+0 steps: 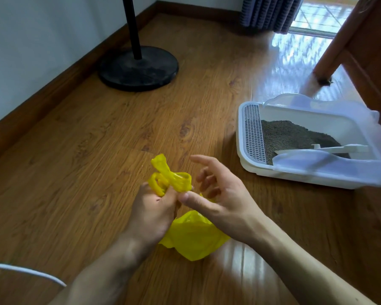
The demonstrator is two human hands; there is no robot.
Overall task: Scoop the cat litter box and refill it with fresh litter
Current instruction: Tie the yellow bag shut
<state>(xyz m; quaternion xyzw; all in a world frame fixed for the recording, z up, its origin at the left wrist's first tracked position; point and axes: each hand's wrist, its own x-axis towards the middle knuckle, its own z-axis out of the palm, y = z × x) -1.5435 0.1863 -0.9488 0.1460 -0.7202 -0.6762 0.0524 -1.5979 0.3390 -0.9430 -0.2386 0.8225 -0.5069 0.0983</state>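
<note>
- Head view, far left at about 8 o'clock: a white cable (26, 272) crosses the wooden floor (75, 161) near your left forearm; it plays no part in the work.
- At 11 o'clock a black stand base (139, 68) sits near the wall, well apart from your hands.
- Your left hand (154, 212) is clenched round the twisted neck of the yellow bag (194, 236), with the handles bunched just above your fist at the centre of the picture.
- The bag's body hangs under and between your two hands, toward 6 o'clock, close above the floor.
- Your right hand (220, 194) is released, fingers spread and loosely bent, thumb just beside the yellow knot; it grips nothing.
- My judgement: you are tying off the bag. If your left grip slackens before the knot is set, the neck could untwist and spill whatever is inside onto the floor.
- The thin plastic could also tear if you yank the handles hard.
- The litter box (249, 168) sits at 3 o'clock from your right hand, well apart from it, on the floor.
- Grey litter (295, 135) is piled toward its far side, and a white scoop (339, 149) rests across the near right part.
- Reaching over with the bag unsecured risks dragging it against the box rim.
</note>
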